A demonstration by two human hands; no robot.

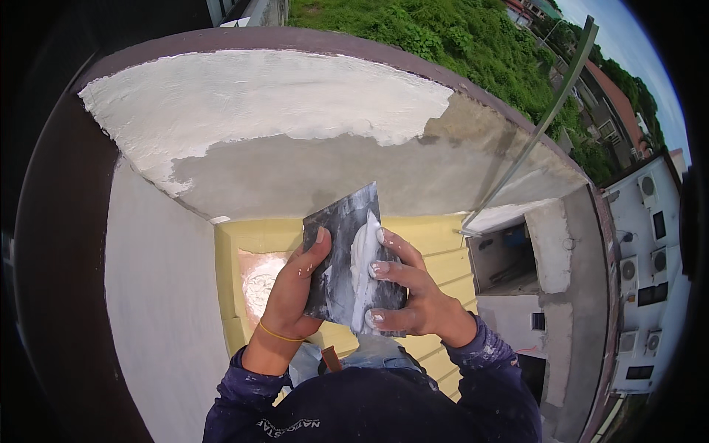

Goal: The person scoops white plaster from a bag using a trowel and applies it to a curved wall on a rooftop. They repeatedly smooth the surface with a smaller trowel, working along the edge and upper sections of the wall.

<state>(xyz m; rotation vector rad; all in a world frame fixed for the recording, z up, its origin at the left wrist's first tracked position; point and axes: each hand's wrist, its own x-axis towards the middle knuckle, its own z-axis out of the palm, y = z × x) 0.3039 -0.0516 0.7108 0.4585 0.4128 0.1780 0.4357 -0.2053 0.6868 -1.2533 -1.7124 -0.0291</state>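
Left hand point(292, 288) of mine is clasped around the left side of a dark flat plate point(332, 269), thumb pressed flat on its face. With my right hand point(425, 299) I grasp the other side: three fingers, white at the tips, bend over against a long white ridge point(362, 273) running down the plate; the thumb is hidden from me. I can't tell whether that ridge is paste alone or a coated edge. I hold the plate tilted in front of my body, above a yellow ribbed surface point(452, 273). Down to the left, just beyond my left wrist with its yellow band point(279, 336), white paste point(260, 288) is spread on a pinkish sheet. Across from me, the far wall point(317, 177) wears a white coat point(258, 96) along its upper part, ragged at the lower edge, with bare grey beneath. A plain grey wall point(159, 295) stands to the left. Far to the right, a long bar point(533, 136) leans against the wall, with greenery point(413, 29) behind.
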